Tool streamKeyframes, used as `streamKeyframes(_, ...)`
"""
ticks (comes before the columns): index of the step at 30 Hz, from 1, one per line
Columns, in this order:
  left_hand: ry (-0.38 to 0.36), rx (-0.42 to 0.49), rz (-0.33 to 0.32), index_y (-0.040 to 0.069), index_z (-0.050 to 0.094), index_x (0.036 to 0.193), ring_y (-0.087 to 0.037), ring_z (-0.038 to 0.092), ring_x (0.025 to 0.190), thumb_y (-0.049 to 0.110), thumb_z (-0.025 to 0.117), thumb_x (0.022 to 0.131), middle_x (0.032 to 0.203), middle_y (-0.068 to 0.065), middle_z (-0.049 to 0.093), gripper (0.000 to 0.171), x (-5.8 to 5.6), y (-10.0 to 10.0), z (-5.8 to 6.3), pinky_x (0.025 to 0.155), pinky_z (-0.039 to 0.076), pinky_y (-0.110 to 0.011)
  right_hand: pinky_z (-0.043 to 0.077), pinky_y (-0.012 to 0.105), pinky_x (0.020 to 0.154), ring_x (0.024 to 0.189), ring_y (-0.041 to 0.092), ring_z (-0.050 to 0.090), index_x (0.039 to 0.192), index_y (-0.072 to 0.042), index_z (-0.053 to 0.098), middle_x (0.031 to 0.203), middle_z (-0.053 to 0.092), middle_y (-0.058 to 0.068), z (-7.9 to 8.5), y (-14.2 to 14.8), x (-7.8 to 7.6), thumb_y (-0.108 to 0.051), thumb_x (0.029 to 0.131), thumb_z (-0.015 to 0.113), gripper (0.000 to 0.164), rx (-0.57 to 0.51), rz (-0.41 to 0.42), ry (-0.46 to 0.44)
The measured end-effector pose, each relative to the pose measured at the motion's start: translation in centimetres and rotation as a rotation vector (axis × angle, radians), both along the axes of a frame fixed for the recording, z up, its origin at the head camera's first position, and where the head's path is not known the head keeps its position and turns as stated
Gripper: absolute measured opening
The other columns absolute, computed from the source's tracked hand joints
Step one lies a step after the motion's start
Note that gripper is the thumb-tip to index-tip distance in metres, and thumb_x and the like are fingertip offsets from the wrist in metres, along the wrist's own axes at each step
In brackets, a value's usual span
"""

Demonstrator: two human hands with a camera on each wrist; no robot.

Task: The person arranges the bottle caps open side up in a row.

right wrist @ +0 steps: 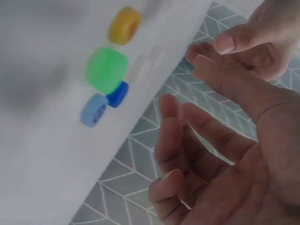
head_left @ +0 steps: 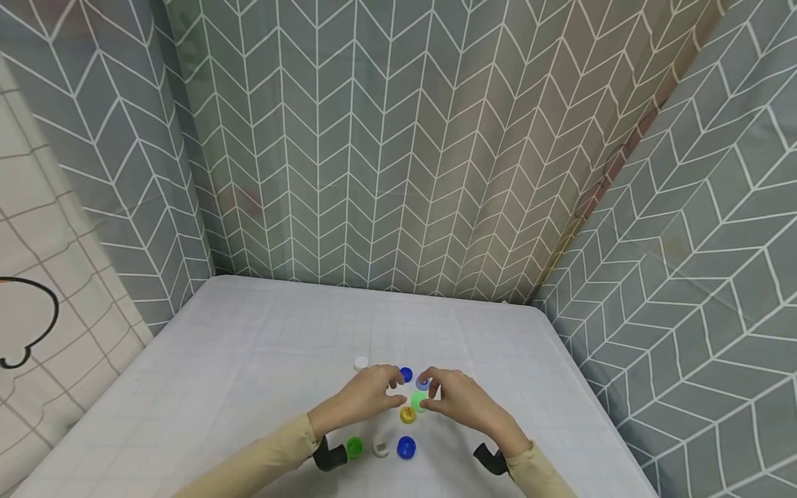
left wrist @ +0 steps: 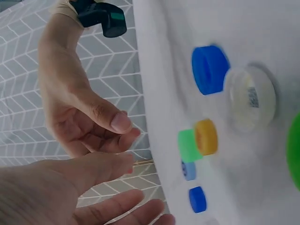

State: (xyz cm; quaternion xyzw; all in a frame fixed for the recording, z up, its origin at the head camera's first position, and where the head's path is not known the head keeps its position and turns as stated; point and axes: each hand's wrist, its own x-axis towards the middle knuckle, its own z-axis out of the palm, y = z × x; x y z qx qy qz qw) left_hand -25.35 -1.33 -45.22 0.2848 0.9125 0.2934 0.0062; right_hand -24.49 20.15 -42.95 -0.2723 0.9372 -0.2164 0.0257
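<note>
My left hand [head_left: 373, 391] hovers above the table with loosely bent fingers and nothing in it. Facing it, my right hand [head_left: 463, 400] is also raised, its fingers apart and holding nothing. Between and below the hands lie several round plastic caps: a yellow cap [head_left: 407, 415], a light green cap [head_left: 418, 402], a light blue cap [head_left: 423, 383] and a small blue cap [head_left: 406, 374]. In the left wrist view the yellow cap [left wrist: 206, 137] sits beside the light green one [left wrist: 189, 146]. Neither hand visibly touches a cap.
Nearer the front are a larger blue cap [head_left: 407, 447], a whitish translucent cap [head_left: 381, 448] and a green cap [head_left: 354, 448]. A white cap [head_left: 361, 363] lies behind my left hand. The white-covered table [head_left: 280, 339] meets grey patterned curtains [head_left: 373, 173] at the back and sides.
</note>
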Motion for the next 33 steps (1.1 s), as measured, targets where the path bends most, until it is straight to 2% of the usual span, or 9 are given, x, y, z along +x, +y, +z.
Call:
streamKeyframes(8, -0.088, -0.060, 0.032, 0.003, 0.068, 0.106, -0.011, 0.063, 0.074, 0.026, 0.079, 0.078, 0.093, -0.007, 0.069, 0.038, -0.7, 0.7, -2.2, 0.061, 0.048, -0.023, 0.041, 0.020, 0.055, 0.060, 0.000, 0.049, 0.120, -0.006, 0.062, 0.078, 0.066, -0.003, -2.0, -0.2, -0.8, -0.022, 0.080, 0.078, 0.045, 0.010, 0.029, -0.047)
streamKeyframes(11, -0.095, -0.091, 0.053, 0.003, 0.069, 0.106, -0.010, 0.060, 0.072, 0.027, 0.080, 0.076, 0.091, -0.005, 0.069, 0.040, -0.8, 1.1, -2.8, 0.064, 0.048, -0.025, 0.042, 0.019, 0.055, 0.060, 0.000, 0.049, 0.120, -0.006, 0.062, 0.078, 0.067, -0.002, -2.5, -0.5, -1.0, -0.020, 0.080, 0.078, 0.045, 0.010, 0.044, -0.062)
streamKeyframes(16, -0.032, -0.156, 0.059, 0.006, 0.072, 0.103, -0.010, 0.054, 0.070, 0.029, 0.081, 0.072, 0.087, 0.000, 0.066, 0.040, -0.7, 1.6, -3.4, 0.072, 0.048, -0.033, 0.042, 0.019, 0.056, 0.061, -0.001, 0.049, 0.116, -0.004, 0.064, 0.077, 0.066, -0.002, -3.2, -0.8, -1.1, -0.016, 0.078, 0.078, 0.042, 0.020, 0.061, -0.062)
streamKeyframes(20, 0.032, -0.196, 0.041, 0.009, 0.075, 0.099, -0.011, 0.056, 0.075, 0.028, 0.082, 0.071, 0.085, 0.001, 0.065, 0.035, -0.7, 1.8, -3.5, 0.076, 0.048, -0.038, 0.042, 0.018, 0.057, 0.062, -0.001, 0.049, 0.114, -0.003, 0.066, 0.076, 0.064, -0.003, -3.4, -0.9, -1.2, -0.014, 0.078, 0.079, 0.039, 0.035, 0.060, -0.069)
streamKeyframes(29, 0.090, -0.208, 0.014, 0.014, 0.077, 0.094, -0.012, 0.059, 0.080, 0.026, 0.082, 0.072, 0.086, 0.002, 0.067, 0.026, -0.6, 2.0, -3.6, 0.073, 0.047, -0.036, 0.040, 0.018, 0.056, 0.062, 0.000, 0.046, 0.115, -0.010, 0.068, 0.074, 0.060, -0.008, -3.7, -0.6, -1.4, -0.012, 0.077, 0.079, 0.039, 0.073, 0.032, -0.072)
streamKeyframes(33, 0.102, -0.202, 0.015, 0.016, 0.078, 0.092, -0.011, 0.058, 0.079, 0.023, 0.082, 0.072, 0.084, 0.003, 0.067, 0.022, -0.4, 2.1, -3.7, 0.071, 0.046, -0.034, 0.040, 0.019, 0.056, 0.063, 0.000, 0.046, 0.109, -0.013, 0.072, 0.076, 0.061, -0.008, -4.1, -0.8, -1.2, -0.016, 0.077, 0.079, 0.032, 0.075, 0.032, -0.058)
